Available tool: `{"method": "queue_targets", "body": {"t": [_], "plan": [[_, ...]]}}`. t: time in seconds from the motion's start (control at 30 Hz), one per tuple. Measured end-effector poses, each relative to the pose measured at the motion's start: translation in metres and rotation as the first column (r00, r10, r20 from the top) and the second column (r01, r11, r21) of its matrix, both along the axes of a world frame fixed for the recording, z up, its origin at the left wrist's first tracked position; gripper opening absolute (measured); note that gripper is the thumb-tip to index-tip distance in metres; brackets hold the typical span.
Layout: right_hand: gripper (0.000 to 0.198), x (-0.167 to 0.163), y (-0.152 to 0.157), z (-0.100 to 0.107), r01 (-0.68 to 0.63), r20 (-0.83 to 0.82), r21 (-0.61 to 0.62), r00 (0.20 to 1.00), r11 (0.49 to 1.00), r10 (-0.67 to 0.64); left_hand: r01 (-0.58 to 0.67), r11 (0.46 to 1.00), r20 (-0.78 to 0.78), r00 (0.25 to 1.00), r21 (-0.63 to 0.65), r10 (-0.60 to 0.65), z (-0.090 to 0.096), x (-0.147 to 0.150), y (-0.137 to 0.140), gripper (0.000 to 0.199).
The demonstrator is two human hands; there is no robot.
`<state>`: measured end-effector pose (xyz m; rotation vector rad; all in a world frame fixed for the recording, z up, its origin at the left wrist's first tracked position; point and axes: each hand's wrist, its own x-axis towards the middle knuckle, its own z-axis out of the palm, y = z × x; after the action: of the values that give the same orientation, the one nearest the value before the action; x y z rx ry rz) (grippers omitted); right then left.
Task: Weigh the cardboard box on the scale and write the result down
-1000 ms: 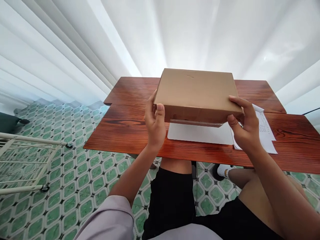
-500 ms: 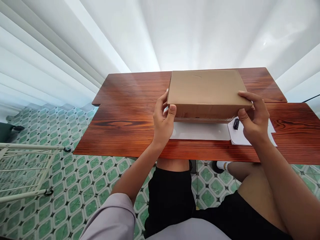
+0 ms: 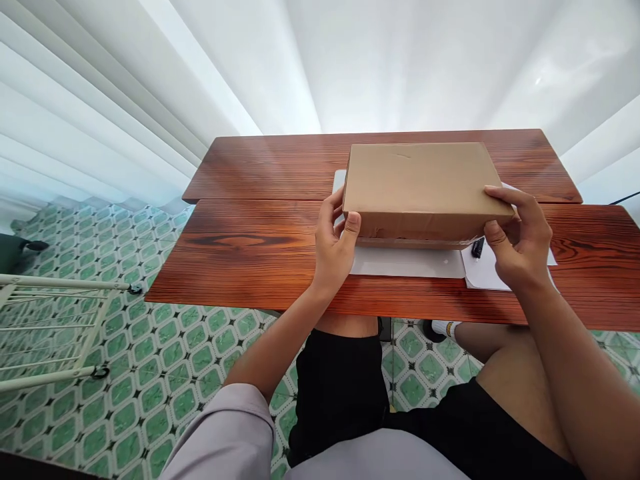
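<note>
A closed brown cardboard box is held level between my two hands, over the dark-red wooden table. My left hand grips its left near corner, thumb on the front side and fingers around the left end. At the right near corner, my right hand pinches the box, with fingers on top and the thumb on the front. A flat white board or tray shows beneath the box, mostly hidden by it. Beside it lie white paper sheets with a small black object on them.
A white curtain hangs behind the table. To the left, a pale metal rack on casters stands on the green tiled floor. My legs are under the table's front edge.
The box has shifted slightly to the right with both hands still on it. More of the white board now shows at its left far corner. The camera view has tilted a little.
</note>
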<state>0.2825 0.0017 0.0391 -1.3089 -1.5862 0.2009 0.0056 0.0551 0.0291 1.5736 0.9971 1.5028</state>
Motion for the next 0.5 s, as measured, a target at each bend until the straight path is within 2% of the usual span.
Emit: {"method": "queue_targets", "body": {"t": [0.23, 0.3, 0.37, 0.43, 0.5], "plan": [[0.041, 0.004, -0.003, 0.0, 0.029, 0.142, 0.033, 0.989, 0.999, -0.034, 0.019, 1.0, -0.021, 1.0, -0.011, -0.019, -0.006, 0.0, -0.004, 0.049], [0.04, 0.002, -0.004, 0.002, 0.078, 0.227, 0.049, 0.97, 0.996, -0.087, 0.036, 0.999, -0.011, 0.999, -0.024, -0.036, -0.006, 0.0, -0.004, 0.051], [0.049, -0.002, -0.005, 0.004, 0.16, 0.292, 0.073, 0.94, 0.984, -0.175, 0.014, 1.0, -0.019, 1.0, -0.005, -0.014, -0.005, 0.0, -0.005, 0.054], [0.062, -0.004, -0.004, 0.006, 0.225, 0.301, 0.109, 0.921, 0.968, -0.248, -0.077, 0.992, -0.04, 0.996, 0.1, 0.081, -0.001, -0.001, -0.007, 0.058], [0.063, -0.003, -0.001, 0.006, 0.286, 0.272, 0.17, 0.906, 0.943, -0.323, -0.201, 0.93, -0.043, 0.974, 0.308, 0.225, 0.005, -0.002, -0.01, 0.058]]}}
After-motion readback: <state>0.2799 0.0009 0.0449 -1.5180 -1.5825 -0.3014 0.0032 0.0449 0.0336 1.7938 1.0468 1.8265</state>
